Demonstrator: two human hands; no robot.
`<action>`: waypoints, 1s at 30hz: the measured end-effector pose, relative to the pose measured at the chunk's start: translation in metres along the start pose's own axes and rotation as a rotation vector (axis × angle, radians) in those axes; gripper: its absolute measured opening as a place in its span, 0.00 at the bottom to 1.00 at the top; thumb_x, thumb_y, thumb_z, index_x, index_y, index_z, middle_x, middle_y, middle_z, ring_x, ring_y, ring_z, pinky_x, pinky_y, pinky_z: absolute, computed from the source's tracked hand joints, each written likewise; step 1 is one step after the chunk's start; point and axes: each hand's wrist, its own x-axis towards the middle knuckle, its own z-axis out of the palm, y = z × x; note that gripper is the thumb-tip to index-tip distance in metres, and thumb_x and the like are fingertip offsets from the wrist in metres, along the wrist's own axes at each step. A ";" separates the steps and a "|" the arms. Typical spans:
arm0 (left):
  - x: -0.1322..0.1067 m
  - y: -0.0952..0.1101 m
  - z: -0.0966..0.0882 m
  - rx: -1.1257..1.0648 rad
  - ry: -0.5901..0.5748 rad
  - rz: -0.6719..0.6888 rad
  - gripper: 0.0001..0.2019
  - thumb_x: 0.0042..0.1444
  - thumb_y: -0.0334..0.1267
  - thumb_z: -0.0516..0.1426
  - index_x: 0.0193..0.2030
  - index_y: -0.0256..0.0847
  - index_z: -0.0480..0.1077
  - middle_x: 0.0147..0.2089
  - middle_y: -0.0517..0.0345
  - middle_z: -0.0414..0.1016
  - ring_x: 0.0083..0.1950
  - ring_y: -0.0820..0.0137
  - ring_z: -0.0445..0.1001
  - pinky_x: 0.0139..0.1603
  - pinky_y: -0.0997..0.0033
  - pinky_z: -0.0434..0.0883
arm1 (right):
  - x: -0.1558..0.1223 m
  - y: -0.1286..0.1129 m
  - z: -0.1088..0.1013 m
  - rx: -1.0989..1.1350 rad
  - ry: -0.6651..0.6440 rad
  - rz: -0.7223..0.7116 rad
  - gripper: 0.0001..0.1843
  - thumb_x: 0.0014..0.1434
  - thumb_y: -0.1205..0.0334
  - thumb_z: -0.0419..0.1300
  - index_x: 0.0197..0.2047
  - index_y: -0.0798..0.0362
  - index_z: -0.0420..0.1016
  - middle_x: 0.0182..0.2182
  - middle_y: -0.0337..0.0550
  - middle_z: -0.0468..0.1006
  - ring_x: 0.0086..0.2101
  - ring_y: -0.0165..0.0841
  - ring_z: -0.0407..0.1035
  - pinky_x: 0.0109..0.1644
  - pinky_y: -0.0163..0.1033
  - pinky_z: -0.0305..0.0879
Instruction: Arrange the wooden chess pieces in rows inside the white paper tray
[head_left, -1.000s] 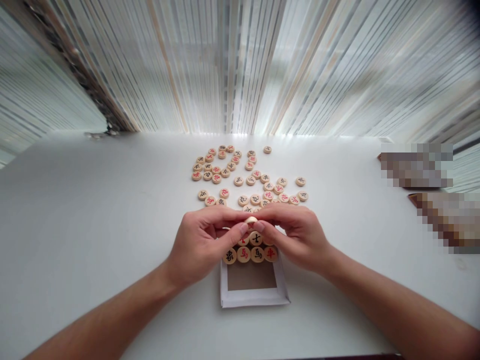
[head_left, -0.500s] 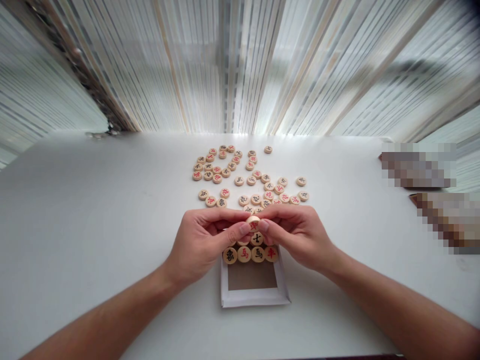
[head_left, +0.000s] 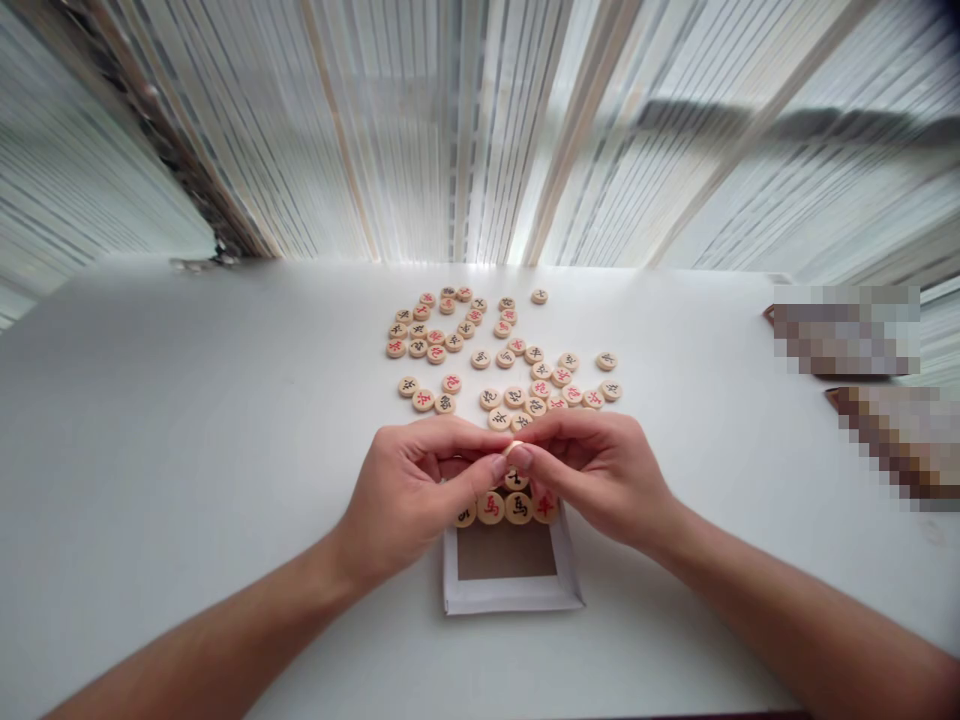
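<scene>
Between the fingertips of both hands is a round wooden Chinese chess piece (head_left: 514, 450), mostly covered by the thumbs. My left hand (head_left: 435, 470) pinches it from the left and my right hand (head_left: 589, 460) from the right. Just below them lies a shallow white box (head_left: 510, 597) with a brown bottom. Inside it, a row of chess pieces includes a red-marked piece (head_left: 490, 508), a black-marked piece (head_left: 518, 508) and another red one (head_left: 545, 506). Part of a further row, with a black-marked piece (head_left: 517, 479), shows beneath my fingers; the rest is hidden.
Several loose chess pieces (head_left: 436, 338) are spread over the white table (head_left: 225, 450) beyond my hands, some at the right (head_left: 574, 393). Two blurred-out objects with brown edges (head_left: 840, 340) lie at the far right. A striped curtain (head_left: 420, 130) hangs behind the table.
The held piece has turned between my fingers: its red marking showed before and is now hidden by my thumbs. Both hands stay over the box. The view has shifted slightly.
</scene>
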 end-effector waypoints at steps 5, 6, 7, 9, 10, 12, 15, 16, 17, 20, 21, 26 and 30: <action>-0.001 -0.001 0.000 -0.033 -0.007 0.008 0.08 0.61 0.28 0.69 0.43 0.45 0.89 0.40 0.56 0.90 0.41 0.68 0.88 0.43 0.78 0.85 | -0.001 -0.004 0.002 0.098 0.003 0.100 0.07 0.56 0.63 0.79 0.33 0.54 0.87 0.18 0.37 0.80 0.18 0.26 0.70 0.20 0.27 0.67; -0.001 0.000 0.000 -0.050 -0.012 -0.008 0.08 0.61 0.28 0.69 0.43 0.45 0.89 0.40 0.56 0.90 0.41 0.68 0.88 0.43 0.77 0.85 | 0.000 -0.006 0.002 0.139 -0.010 0.131 0.07 0.57 0.62 0.79 0.33 0.54 0.86 0.19 0.37 0.80 0.18 0.26 0.71 0.21 0.27 0.68; -0.001 0.000 0.000 -0.066 -0.015 -0.031 0.08 0.61 0.29 0.69 0.44 0.44 0.89 0.40 0.56 0.90 0.41 0.68 0.89 0.43 0.77 0.86 | 0.000 -0.006 0.003 0.182 -0.027 0.161 0.08 0.57 0.61 0.79 0.33 0.54 0.87 0.19 0.37 0.81 0.18 0.26 0.72 0.21 0.27 0.69; 0.000 0.000 -0.001 -0.093 -0.015 -0.079 0.07 0.61 0.30 0.70 0.45 0.44 0.89 0.40 0.55 0.90 0.40 0.67 0.89 0.43 0.77 0.86 | 0.000 -0.007 0.003 0.263 -0.054 0.211 0.07 0.59 0.60 0.78 0.35 0.54 0.87 0.21 0.38 0.82 0.19 0.27 0.75 0.24 0.26 0.73; 0.000 0.000 -0.001 -0.105 -0.017 -0.098 0.08 0.61 0.31 0.70 0.46 0.43 0.88 0.39 0.55 0.90 0.39 0.67 0.89 0.43 0.77 0.86 | 0.000 -0.007 0.003 0.299 -0.061 0.231 0.07 0.60 0.60 0.78 0.37 0.53 0.88 0.22 0.38 0.83 0.20 0.27 0.76 0.24 0.26 0.74; 0.000 0.001 -0.001 -0.127 -0.021 -0.121 0.09 0.61 0.32 0.71 0.48 0.43 0.88 0.40 0.54 0.90 0.38 0.67 0.89 0.42 0.77 0.86 | 0.000 -0.006 0.003 0.360 -0.060 0.263 0.08 0.61 0.58 0.77 0.41 0.53 0.88 0.24 0.38 0.85 0.20 0.27 0.78 0.25 0.27 0.76; -0.001 0.001 0.000 -0.166 -0.033 -0.125 0.13 0.60 0.31 0.71 0.52 0.44 0.87 0.41 0.54 0.91 0.39 0.67 0.89 0.43 0.77 0.86 | 0.001 -0.004 0.002 0.429 -0.064 0.301 0.10 0.62 0.58 0.76 0.45 0.52 0.87 0.25 0.39 0.86 0.21 0.28 0.79 0.25 0.27 0.77; -0.001 0.002 0.000 -0.180 -0.032 -0.120 0.14 0.60 0.31 0.71 0.52 0.44 0.87 0.42 0.54 0.91 0.40 0.67 0.90 0.43 0.77 0.86 | 0.001 -0.003 0.001 0.448 -0.071 0.309 0.10 0.62 0.59 0.76 0.46 0.52 0.87 0.25 0.39 0.86 0.21 0.28 0.79 0.25 0.28 0.78; -0.001 0.002 0.001 -0.193 -0.035 -0.116 0.14 0.60 0.30 0.71 0.53 0.45 0.87 0.42 0.54 0.91 0.40 0.67 0.90 0.44 0.78 0.86 | 0.001 -0.003 0.000 0.462 -0.079 0.317 0.11 0.63 0.59 0.76 0.47 0.53 0.87 0.25 0.39 0.86 0.22 0.28 0.80 0.25 0.28 0.78; -0.001 0.004 0.001 -0.218 -0.079 -0.122 0.16 0.61 0.28 0.70 0.55 0.46 0.86 0.42 0.54 0.91 0.40 0.67 0.90 0.43 0.79 0.85 | 0.000 -0.001 -0.002 0.479 -0.104 0.343 0.11 0.64 0.59 0.75 0.48 0.53 0.87 0.26 0.39 0.86 0.23 0.29 0.80 0.26 0.29 0.79; -0.001 0.005 0.001 -0.222 -0.095 -0.125 0.17 0.61 0.28 0.70 0.56 0.46 0.85 0.43 0.54 0.91 0.39 0.68 0.90 0.43 0.79 0.85 | 0.000 -0.001 -0.003 0.476 -0.114 0.353 0.12 0.65 0.59 0.74 0.49 0.54 0.87 0.26 0.40 0.86 0.23 0.29 0.80 0.26 0.28 0.79; -0.001 0.004 -0.001 -0.212 -0.090 -0.126 0.21 0.56 0.25 0.73 0.54 0.49 0.86 0.40 0.57 0.91 0.36 0.70 0.89 0.41 0.82 0.85 | 0.000 0.000 -0.003 0.504 -0.166 0.371 0.16 0.61 0.64 0.77 0.51 0.55 0.86 0.26 0.39 0.86 0.23 0.28 0.79 0.27 0.29 0.79; -0.003 0.000 -0.004 -0.134 -0.060 -0.083 0.21 0.54 0.24 0.73 0.52 0.50 0.86 0.36 0.60 0.90 0.33 0.72 0.88 0.38 0.83 0.84 | 0.001 -0.002 -0.002 0.543 -0.181 0.406 0.15 0.58 0.66 0.79 0.47 0.56 0.86 0.27 0.40 0.87 0.23 0.28 0.80 0.27 0.29 0.80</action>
